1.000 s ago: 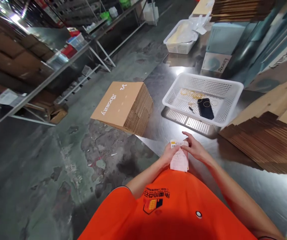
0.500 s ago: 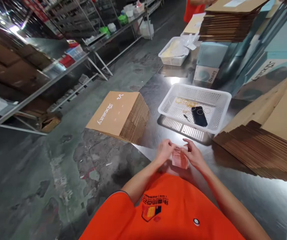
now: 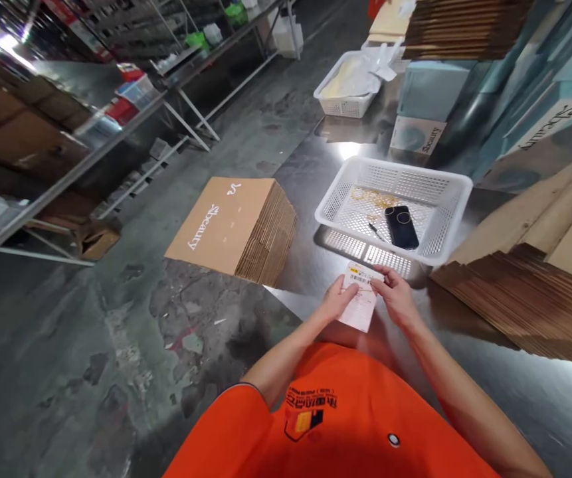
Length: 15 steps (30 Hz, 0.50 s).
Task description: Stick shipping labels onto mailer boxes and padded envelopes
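A white shipping label [image 3: 359,311] with a barcode, a yellow mark and small print faces up between my hands, over the metal table. My left hand [image 3: 336,300] pinches its left edge, thumb laid on top. At its upper right side my right hand [image 3: 397,295] grips it between thumb and fingers. A thin line crosses the label near the thumbs; I cannot tell what it is. Just beyond my hands stands a white plastic basket [image 3: 333,214], holding a black phone [image 3: 402,229], a pen [image 3: 376,231] and several yellowish rubber bands [image 3: 373,198].
Flattened cardboard boxes [image 3: 226,226] are stacked at the table's left edge, with another stack [image 3: 519,299] at the right. Farther back are a second white basket [image 3: 345,106] with plastic bags and pale blue boxes [image 3: 430,93]. Metal shelving tables [image 3: 91,159] line the left.
The paper in my hands showed a pinkish side; now its white printed side with the barcode faces up. Both hands have shifted their grip on it. The view has tilted slightly.
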{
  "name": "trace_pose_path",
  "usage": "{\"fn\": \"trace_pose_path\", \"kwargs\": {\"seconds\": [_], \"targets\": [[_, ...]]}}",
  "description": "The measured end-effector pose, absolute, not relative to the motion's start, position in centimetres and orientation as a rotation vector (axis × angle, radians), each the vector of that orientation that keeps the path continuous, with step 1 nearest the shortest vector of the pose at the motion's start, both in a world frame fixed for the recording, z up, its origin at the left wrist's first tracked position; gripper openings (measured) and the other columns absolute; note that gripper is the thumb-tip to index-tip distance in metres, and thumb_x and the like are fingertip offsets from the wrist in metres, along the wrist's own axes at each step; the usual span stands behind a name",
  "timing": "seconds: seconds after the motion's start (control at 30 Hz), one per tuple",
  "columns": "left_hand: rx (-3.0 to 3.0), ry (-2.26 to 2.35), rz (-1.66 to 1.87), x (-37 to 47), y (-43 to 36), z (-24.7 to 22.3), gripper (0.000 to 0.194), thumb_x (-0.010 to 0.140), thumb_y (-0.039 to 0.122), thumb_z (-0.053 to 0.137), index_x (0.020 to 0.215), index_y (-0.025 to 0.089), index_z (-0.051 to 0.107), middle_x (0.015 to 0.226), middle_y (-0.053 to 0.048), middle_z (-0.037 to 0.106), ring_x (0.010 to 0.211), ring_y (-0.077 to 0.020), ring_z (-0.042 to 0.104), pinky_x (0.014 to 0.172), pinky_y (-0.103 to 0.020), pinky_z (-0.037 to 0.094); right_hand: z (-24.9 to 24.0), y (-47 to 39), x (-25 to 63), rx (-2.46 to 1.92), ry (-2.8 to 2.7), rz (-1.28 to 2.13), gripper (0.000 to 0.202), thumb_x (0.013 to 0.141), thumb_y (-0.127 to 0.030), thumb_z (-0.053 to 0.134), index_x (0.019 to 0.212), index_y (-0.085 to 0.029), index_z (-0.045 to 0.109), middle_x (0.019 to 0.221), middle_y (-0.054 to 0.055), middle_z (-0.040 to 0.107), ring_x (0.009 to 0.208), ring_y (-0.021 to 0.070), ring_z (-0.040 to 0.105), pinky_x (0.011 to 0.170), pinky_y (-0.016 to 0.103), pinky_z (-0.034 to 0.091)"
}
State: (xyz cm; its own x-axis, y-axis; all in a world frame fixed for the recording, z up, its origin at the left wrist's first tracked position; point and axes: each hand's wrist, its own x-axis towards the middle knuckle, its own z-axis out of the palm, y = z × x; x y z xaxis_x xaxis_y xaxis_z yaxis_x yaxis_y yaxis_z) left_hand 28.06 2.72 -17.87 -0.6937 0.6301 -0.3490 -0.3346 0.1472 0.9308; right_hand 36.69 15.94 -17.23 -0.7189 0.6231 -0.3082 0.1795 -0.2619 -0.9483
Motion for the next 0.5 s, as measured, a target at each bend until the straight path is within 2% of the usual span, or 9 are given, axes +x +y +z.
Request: {"fn": "trace_pose_path", "kwargs": {"seconds": [0.17,0.23,0.3,0.37,0.4,0.5], "targets": [[-0.140,1.562,1.861,29.1,4.8,-18.6,0.047,0.069,0.057,0.076,0.088,0.016,0.061,0.078,-0.005,0.072,0.068,-0.0176,0.067,0.066,-0.028,0.053,-18.6,13.1,35.9,-1.000,-1.798,1.969,0.050,0.084,-0.049,0.053,0.126,-0.021,0.054,0.111,0.009,0.069,0.093,0.0240,0.066,0.079,0.037,0.056],[-0.285,1.559,1.901,28.2,5.4,-18.5,0.050,0.067,0.059,0.077,0.086,0.016,0.059,0.077,-0.005,0.072,0.067,-0.0184,0.068,0.065,-0.029,0.054,-18.2,13.9,35.4,-0.843,-2.007,1.982,0.050,0.087,-0.051,0.051,0.126,-0.021,0.057,0.115,0.009,0.070,0.099,0.0247,0.066,0.086,0.039,0.055],[-0.396,1.544,1.920,26.6,5.8,-18.3,0.053,0.066,0.061,0.077,0.086,0.016,0.059,0.077,-0.006,0.073,0.069,-0.0202,0.070,0.066,-0.031,0.055,-17.3,17.1,34.3,-0.743,-2.177,1.937,0.050,0.092,-0.053,0.046,0.127,-0.020,0.061,0.115,0.010,0.070,0.099,0.0245,0.066,0.085,0.038,0.055],[-0.438,1.538,1.936,24.7,6.1,-18.1,0.054,0.066,0.063,0.076,0.087,0.016,0.058,0.078,-0.006,0.073,0.073,-0.0224,0.072,0.069,-0.032,0.056,-16.5,22.1,32.5,-0.896,-2.335,1.664,0.052,0.098,-0.049,0.034,0.130,-0.018,0.061,0.116,0.013,0.069,0.098,0.0250,0.066,0.082,0.037,0.055],[-0.436,1.541,1.944,23.8,6.3,-18.0,0.055,0.066,0.063,0.076,0.087,0.016,0.058,0.078,-0.007,0.073,0.075,-0.0232,0.073,0.070,-0.033,0.057,-16.3,24.9,31.5,-1.047,-2.437,1.407,0.052,0.101,-0.043,0.030,0.136,-0.017,0.058,0.119,0.016,0.067,0.099,0.0258,0.066,0.083,0.038,0.054],[-0.383,1.542,1.977,21.3,6.8,-17.8,0.058,0.063,0.065,0.077,0.089,0.017,0.059,0.079,-0.007,0.074,0.077,-0.0243,0.074,0.072,-0.033,0.057,-16.9,31.7,29.1,-1.369,-2.952,0.752,0.049,0.094,-0.028,0.046,0.139,-0.011,0.055,0.119,0.024,0.065,0.106,0.0332,0.064,0.088,0.043,0.049]]}}
